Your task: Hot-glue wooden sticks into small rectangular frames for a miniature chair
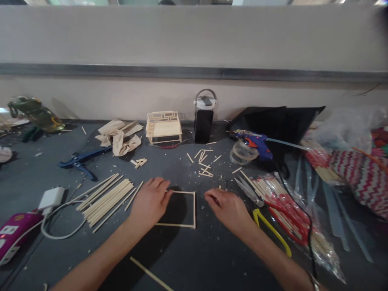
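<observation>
A rectangular frame of thin wooden sticks (194, 210) lies flat on the dark table. My left hand (151, 198) rests over its left end, fingers closed together near the upper left corner and hiding that side; what they hold, if anything, is hidden. To the right of the frame, apart from it, my right hand (226, 204) has its fingers curled in a pinch, and I cannot make out anything in them. Beyond the frame are short cut stick pieces (205, 166). A bundle of long sticks (109, 202) lies left of my left hand.
A small wooden model bench (164, 127) and a phone (203, 126) against a bottle stand at the back. Right: glue gun (259, 144), scissors (285, 222), yellow-handled tool (273, 232), bagged sticks (318, 246). Left: blue cutter (79, 161), power strip (18, 232). One stick (150, 273) lies in front.
</observation>
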{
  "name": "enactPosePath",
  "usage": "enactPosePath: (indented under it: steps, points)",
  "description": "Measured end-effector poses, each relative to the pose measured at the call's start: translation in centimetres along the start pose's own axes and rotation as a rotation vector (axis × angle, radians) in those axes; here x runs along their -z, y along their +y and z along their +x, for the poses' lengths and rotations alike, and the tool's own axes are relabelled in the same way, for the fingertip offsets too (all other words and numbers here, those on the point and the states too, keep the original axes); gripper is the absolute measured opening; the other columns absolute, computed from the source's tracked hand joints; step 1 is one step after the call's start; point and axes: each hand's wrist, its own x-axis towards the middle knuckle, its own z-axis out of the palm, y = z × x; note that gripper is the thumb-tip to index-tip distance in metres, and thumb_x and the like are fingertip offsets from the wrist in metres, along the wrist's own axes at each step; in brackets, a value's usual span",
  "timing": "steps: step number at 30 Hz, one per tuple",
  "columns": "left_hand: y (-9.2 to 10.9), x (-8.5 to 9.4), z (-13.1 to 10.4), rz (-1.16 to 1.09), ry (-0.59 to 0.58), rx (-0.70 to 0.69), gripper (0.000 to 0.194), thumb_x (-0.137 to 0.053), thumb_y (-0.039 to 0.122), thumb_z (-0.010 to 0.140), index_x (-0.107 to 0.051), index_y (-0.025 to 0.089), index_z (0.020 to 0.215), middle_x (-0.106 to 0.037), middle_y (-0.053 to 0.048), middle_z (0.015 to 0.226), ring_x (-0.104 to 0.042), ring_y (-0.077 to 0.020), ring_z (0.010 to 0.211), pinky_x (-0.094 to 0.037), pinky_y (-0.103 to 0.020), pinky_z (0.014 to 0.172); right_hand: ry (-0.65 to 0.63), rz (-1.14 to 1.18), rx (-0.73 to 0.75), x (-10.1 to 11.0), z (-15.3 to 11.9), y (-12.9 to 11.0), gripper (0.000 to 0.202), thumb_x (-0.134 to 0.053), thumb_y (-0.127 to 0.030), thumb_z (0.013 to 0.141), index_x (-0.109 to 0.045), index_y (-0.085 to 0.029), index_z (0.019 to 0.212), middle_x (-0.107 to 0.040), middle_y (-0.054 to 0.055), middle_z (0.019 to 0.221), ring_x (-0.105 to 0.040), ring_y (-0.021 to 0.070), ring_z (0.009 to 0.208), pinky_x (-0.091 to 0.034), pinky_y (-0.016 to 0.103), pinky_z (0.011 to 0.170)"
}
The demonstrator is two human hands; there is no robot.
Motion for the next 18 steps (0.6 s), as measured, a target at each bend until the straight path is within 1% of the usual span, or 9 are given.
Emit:
enactPosePath:
  steps: [2, 3, 6, 8, 10, 12, 15, 18]
  points:
    - [-1.5, 0.4, -1.0, 0.041, 0.013, 0.075, 0.028, -0.045, 0.028, 0.091, -0.064, 0.012, 0.104, -0.064, -0.016, 0.097, -0.062, -0.0311, 0.088, -0.046, -0.042, 0.076, -0.016, 0.001, 0.009, -0.4, -0.2, -0.4, 0.019, -0.045, -0.025, 0.092, -0.064, -0.024, 0.088, -0.069, 0.001, 0.085, -0.066, 0.0175, 0.080, -0.044, 0.027, 0.070]
    - [-2.2, 0.5, -1.5, 0.053, 0.008, 0.104, 0.028, -0.044, 0.029, 0.092, -0.064, 0.013, 0.103, -0.065, -0.015, 0.094, -0.063, -0.0295, 0.082, -0.047, -0.039, 0.071, -0.026, 0.001, 0.015, -0.7, -0.4, -0.6, 0.016, -0.048, -0.026, 0.091, -0.064, -0.024, 0.089, -0.069, 0.001, 0.085, -0.065, 0.0170, 0.079, -0.044, 0.027, 0.069]
    - [-3.3, 0.2, -2.8, 0.072, 0.000, 0.150, 0.027, -0.046, 0.030, 0.091, -0.061, 0.015, 0.109, -0.066, -0.012, 0.095, -0.065, -0.0265, 0.081, -0.047, -0.035, 0.069, -0.050, -0.001, 0.031, -1.4, -0.9, -0.8, 0.009, -0.054, -0.025, 0.087, -0.062, -0.023, 0.092, -0.067, 0.001, 0.085, -0.064, 0.0171, 0.077, -0.043, 0.027, 0.066]
    - [-3.5, -0.1, -3.2, 0.068, -0.006, 0.180, 0.032, -0.047, 0.031, 0.091, -0.056, 0.015, 0.117, -0.066, -0.011, 0.093, -0.065, -0.0250, 0.080, -0.047, -0.033, 0.068, -0.051, -0.014, 0.033, -1.6, -1.1, -0.6, 0.008, -0.053, -0.024, 0.087, -0.061, -0.023, 0.086, -0.065, 0.001, 0.082, -0.063, 0.0173, 0.075, -0.043, 0.027, 0.065]
    - [-3.5, -0.4, -3.3, 0.056, -0.012, 0.215, 0.033, -0.048, 0.032, 0.091, -0.053, 0.014, 0.119, -0.066, -0.009, 0.089, -0.065, -0.0234, 0.077, -0.047, -0.031, 0.066, -0.041, -0.046, 0.028, -1.6, -1.1, -0.3, 0.013, -0.051, -0.024, 0.088, -0.059, -0.023, 0.079, -0.063, 0.000, 0.076, -0.062, 0.0165, 0.071, -0.041, 0.027, 0.062]
    - [-3.5, -0.4, -3.2, 0.042, -0.021, 0.240, 0.027, -0.049, 0.031, 0.090, -0.057, 0.015, 0.111, -0.066, -0.008, 0.087, -0.064, -0.0221, 0.076, -0.046, -0.030, 0.064, -0.042, -0.079, 0.034, -1.4, -1.0, -0.1, 0.014, -0.050, -0.023, 0.088, -0.057, -0.023, 0.075, -0.062, -0.001, 0.073, -0.061, 0.0152, 0.067, -0.039, 0.026, 0.058]
    - [-3.5, -0.4, -3.1, 0.025, -0.033, 0.254, 0.019, -0.049, 0.029, 0.090, -0.061, 0.016, 0.098, -0.067, -0.006, 0.086, -0.064, -0.0212, 0.075, -0.047, -0.031, 0.065, -0.033, -0.100, 0.075, -1.4, -1.0, -0.1, 0.012, -0.051, -0.024, 0.088, -0.056, -0.023, 0.078, -0.062, -0.002, 0.072, -0.061, 0.0141, 0.064, -0.038, 0.025, 0.056]
    - [-3.3, -0.4, -3.2, 0.014, -0.039, 0.260, 0.019, -0.048, 0.029, 0.091, -0.061, 0.017, 0.097, -0.067, -0.006, 0.086, -0.065, -0.0210, 0.075, -0.047, -0.031, 0.065, 0.035, -0.142, 0.143, -1.7, -1.0, -0.3, 0.015, -0.047, -0.022, 0.089, -0.055, -0.022, 0.077, -0.061, -0.001, 0.071, -0.061, 0.0143, 0.062, -0.038, 0.025, 0.056]
